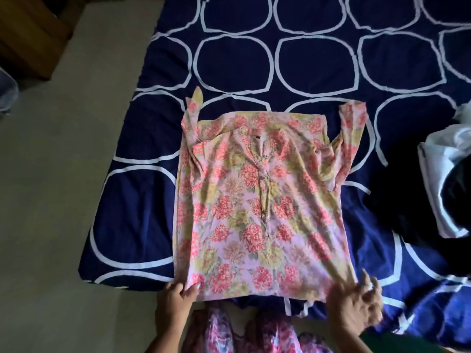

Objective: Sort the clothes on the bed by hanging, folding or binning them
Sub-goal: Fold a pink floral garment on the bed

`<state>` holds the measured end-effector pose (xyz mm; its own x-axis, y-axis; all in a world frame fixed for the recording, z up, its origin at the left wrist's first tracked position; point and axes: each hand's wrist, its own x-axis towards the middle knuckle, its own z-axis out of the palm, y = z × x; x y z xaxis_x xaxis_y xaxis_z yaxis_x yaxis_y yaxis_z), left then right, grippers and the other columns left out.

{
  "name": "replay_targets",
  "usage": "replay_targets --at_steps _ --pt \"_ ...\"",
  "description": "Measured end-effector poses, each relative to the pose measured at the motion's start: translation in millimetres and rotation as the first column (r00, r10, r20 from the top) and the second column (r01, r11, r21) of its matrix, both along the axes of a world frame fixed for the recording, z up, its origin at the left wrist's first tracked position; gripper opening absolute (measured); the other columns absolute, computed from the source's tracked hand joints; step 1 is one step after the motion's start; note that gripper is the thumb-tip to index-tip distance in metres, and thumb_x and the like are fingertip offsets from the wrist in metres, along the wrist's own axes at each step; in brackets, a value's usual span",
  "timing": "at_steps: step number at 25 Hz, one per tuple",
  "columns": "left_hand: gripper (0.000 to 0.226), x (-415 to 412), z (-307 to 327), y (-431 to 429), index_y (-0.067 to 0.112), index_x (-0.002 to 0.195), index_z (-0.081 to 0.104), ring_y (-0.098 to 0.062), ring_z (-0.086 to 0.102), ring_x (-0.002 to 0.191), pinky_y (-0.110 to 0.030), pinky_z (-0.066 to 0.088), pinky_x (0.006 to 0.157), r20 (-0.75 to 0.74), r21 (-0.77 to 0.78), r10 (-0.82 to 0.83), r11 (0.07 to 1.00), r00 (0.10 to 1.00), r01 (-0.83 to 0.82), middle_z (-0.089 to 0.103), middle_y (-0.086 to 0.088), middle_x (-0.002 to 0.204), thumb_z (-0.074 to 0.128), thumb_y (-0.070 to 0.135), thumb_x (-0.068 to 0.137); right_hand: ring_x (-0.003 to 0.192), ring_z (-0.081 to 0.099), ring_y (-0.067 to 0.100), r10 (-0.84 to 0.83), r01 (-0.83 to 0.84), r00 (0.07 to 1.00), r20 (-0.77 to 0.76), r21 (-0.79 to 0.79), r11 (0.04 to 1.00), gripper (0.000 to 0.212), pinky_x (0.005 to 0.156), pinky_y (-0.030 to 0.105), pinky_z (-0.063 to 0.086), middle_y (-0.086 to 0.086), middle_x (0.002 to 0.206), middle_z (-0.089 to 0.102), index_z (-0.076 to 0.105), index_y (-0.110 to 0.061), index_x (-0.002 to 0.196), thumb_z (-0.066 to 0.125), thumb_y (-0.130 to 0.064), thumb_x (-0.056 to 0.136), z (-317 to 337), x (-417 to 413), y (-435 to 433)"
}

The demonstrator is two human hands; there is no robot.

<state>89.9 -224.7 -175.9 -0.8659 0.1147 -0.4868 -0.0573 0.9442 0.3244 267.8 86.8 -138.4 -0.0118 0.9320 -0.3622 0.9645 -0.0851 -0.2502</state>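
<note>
A pink and yellow floral tunic (257, 200) lies flat, front up, on the bed (293, 64), its neckline towards the far side and both sleeves bent up beside the shoulders. My left hand (174, 298) pinches the near left corner of its hem. At the near right corner my right hand (355, 305) grips the hem, slightly blurred. The bed has a navy cover with white ring outlines.
A heap of dark and white clothes (443, 184) lies on the bed at the right edge. Pale floor (58, 189) runs along the bed's left side, with a wooden cabinet (28, 34) at the top left. My own floral clothing (244, 332) shows at the bottom.
</note>
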Motion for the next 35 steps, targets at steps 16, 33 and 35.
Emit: replay_targets --at_steps 16,33,35 --pt "0.040 -201 32 85 0.014 0.122 0.061 -0.011 0.060 0.081 -0.018 0.049 0.068 0.540 0.534 0.240 0.643 0.807 -0.549 0.064 -0.002 0.111 0.036 0.036 0.100 0.142 -0.026 0.014 0.952 -0.949 0.287 -0.111 -0.165 0.267 0.081 0.115 0.048 -0.016 -0.007 0.156 -0.025 -0.013 -0.028 0.151 0.031 -0.061 0.091 -32 -308 -115" --pt "0.051 -316 24 157 0.015 0.131 0.055 -0.028 0.059 0.110 -0.038 0.050 0.081 0.800 0.451 0.055 0.601 0.598 -0.659 0.061 -0.012 0.127 0.056 0.045 0.090 0.136 -0.032 0.008 0.894 -0.942 0.293 -0.339 -0.263 0.209 0.075 0.109 0.044 -0.022 -0.014 0.147 -0.034 -0.017 -0.039 0.147 0.023 -0.069 0.091 -53 -313 -94" --pt "0.044 -332 21 155 0.014 0.129 0.057 -0.028 0.060 0.112 -0.040 0.051 0.088 0.826 0.502 0.054 0.382 0.561 -0.776 0.063 -0.014 0.124 0.051 0.040 0.094 0.134 -0.033 0.007 0.890 -0.943 0.294 -0.348 -0.260 0.210 0.074 0.106 0.041 -0.023 -0.015 0.145 -0.035 -0.016 -0.039 0.147 0.024 -0.067 0.092 -54 -314 -93"
